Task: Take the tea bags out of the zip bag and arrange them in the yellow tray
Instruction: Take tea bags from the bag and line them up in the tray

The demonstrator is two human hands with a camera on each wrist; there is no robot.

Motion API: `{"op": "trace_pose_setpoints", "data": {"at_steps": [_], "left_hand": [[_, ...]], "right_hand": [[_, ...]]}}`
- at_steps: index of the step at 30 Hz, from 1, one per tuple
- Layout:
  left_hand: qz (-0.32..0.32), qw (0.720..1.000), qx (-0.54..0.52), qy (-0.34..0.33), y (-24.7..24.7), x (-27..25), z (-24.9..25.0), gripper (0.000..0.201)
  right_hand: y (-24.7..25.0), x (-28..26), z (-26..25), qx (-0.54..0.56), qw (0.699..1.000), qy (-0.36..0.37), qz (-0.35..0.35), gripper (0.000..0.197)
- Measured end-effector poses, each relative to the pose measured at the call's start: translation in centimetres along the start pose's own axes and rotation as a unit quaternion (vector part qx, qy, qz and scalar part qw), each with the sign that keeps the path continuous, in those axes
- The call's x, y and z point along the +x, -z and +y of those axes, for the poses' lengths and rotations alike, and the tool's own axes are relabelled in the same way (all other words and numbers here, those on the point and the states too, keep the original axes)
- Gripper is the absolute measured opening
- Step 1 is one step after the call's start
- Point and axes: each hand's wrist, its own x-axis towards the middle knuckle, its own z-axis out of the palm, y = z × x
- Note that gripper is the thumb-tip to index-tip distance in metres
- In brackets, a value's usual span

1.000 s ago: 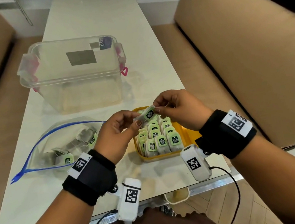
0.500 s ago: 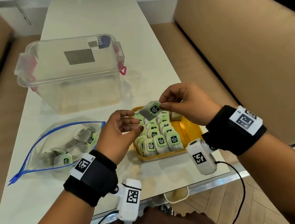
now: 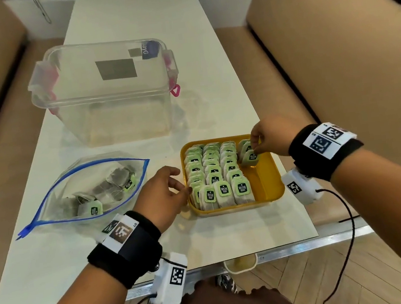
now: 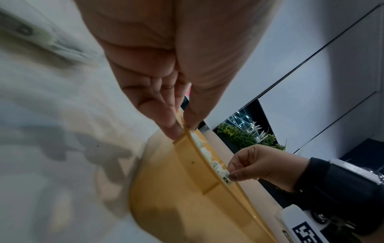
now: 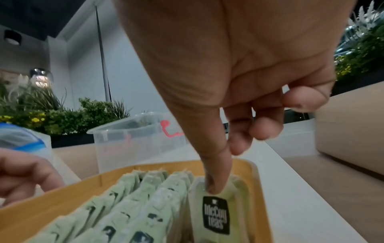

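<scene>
The yellow tray (image 3: 266, 184) sits on the white table and holds three full rows of green-tagged tea bags (image 3: 213, 173). My right hand (image 3: 255, 148) pinches the top of one tea bag (image 3: 251, 157) standing in a fourth row at the tray's back right; the right wrist view shows my thumb on that tea bag (image 5: 216, 213). My left hand (image 3: 183, 187) pinches the tray's left rim (image 4: 187, 141) between thumb and finger. The zip bag (image 3: 55, 195) lies open left of the tray with several tea bags inside.
A clear lidded plastic box (image 3: 109, 94) stands behind the zip bag and tray. Beige sofas flank the table on both sides. The table's front edge (image 3: 294, 249) runs close below the tray, with cables hanging from my wrist cameras.
Both hands held one tea bag above the tray. My right hand has carried it down into the tray's right row, and my left hand let go and dropped to the tray's left rim.
</scene>
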Motion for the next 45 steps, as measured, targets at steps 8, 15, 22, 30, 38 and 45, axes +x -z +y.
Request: {"op": "trace_pose_setpoints", "data": {"at_steps": [8,15,22,30,38,45], "left_hand": [[0.002,0.998,-0.059,0.016,-0.1,-0.2,0.0,0.033],[0.003,0.996,-0.082,0.026,-0.2,-0.5,0.1,0.033],[0.006,0.997,-0.074,0.022,-0.1,-0.6,0.1,0.031],[0.006,1.000,-0.023,0.006,0.5,-1.4,1.0,0.032],[0.115,0.985,0.028,-0.127,7.8,-4.3,5.9,0.009],[0.220,0.936,0.257,-0.093,15.4,-7.6,0.3,0.022]], "right_hand": [[-0.6,1.3,0.0,-0.019,1.000,-0.014,0.011,0.008],[-0.2,1.2,-0.4,-0.031,0.999,-0.013,0.025,0.012],[-0.3,1.1,-0.5,-0.036,0.998,-0.018,0.038,0.007],[0.5,0.1,-0.3,0.015,0.998,-0.013,0.065,0.007],[3.8,-3.8,-8.1,0.129,0.971,0.165,0.113,0.013],[2.5,-5.3,-17.8,0.245,0.910,0.326,0.079,0.007]]}}
